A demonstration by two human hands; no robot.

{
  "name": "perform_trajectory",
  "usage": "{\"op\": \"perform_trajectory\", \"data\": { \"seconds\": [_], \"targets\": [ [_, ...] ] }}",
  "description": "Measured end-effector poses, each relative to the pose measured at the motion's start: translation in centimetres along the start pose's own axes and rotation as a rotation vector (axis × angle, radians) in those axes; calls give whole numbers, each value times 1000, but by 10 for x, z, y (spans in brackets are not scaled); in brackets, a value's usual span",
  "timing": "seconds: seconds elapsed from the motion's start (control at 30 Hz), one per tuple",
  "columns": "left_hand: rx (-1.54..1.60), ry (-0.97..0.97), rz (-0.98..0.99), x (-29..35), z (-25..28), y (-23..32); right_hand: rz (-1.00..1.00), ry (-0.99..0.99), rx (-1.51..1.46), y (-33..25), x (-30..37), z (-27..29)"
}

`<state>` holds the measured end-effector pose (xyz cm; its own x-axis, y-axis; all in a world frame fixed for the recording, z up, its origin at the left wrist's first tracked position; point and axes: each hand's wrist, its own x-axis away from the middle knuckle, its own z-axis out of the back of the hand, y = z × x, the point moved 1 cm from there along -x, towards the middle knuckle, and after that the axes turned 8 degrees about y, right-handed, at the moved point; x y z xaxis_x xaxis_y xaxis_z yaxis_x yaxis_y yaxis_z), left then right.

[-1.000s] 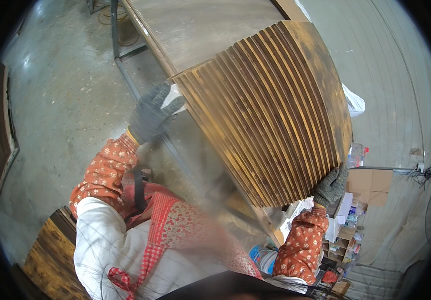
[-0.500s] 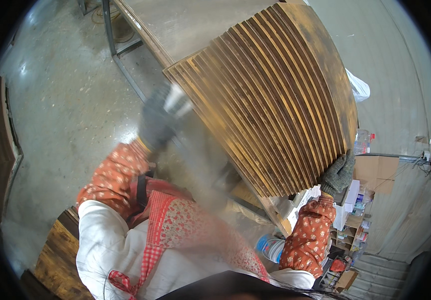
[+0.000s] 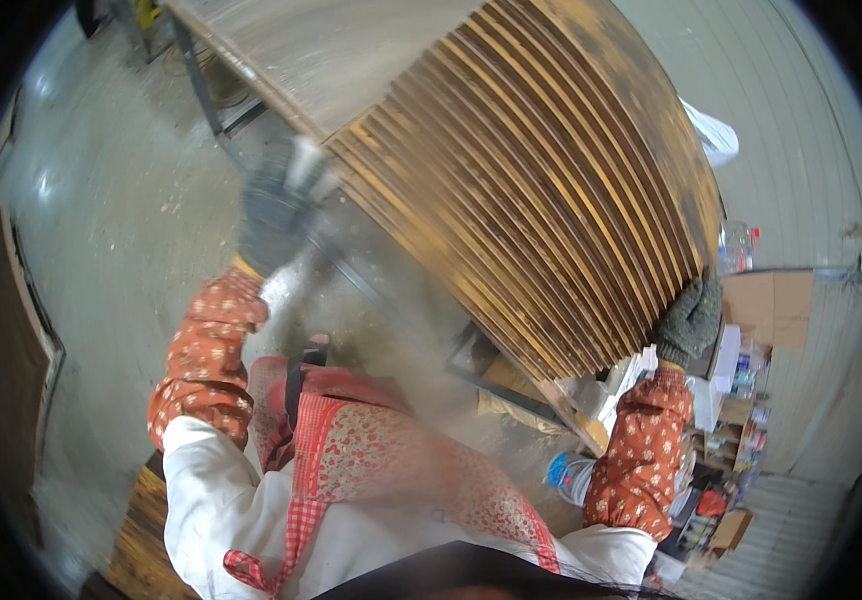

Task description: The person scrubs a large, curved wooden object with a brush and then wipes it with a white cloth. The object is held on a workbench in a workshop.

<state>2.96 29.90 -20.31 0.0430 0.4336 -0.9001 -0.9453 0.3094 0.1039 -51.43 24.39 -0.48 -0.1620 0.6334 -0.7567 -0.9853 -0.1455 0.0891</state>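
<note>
Both grips (image 3: 276, 205) (image 3: 689, 318) clamped on board stack (image 3: 531, 170) above metal table (image 3: 351, 50), concrete floor (image 3: 111, 200)

A metal-framed workbench (image 3: 251, 70) fills the upper left; cardboard boxes (image 3: 776, 305) and a plastic bottle (image 3: 734, 248) sit at right.

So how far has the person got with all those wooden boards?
Done: the boards are gathered into one stack on edge. In hand: the left hand and right hand, both gloved, grip its two ends at the table. Left: putting it down; it isn't lying flat.
</note>
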Motion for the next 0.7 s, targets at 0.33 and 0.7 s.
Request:
{"op": "perform_trajectory", "data": {
  "seconds": [0.33, 0.7],
  "targets": [
    [86, -180, -19, 22, -3, 9, 27, 48, 33, 4, 2, -3],
    [373, -244, -277, -5, -29, 65, 23, 128, 43, 2, 1, -5]
  ]
}}
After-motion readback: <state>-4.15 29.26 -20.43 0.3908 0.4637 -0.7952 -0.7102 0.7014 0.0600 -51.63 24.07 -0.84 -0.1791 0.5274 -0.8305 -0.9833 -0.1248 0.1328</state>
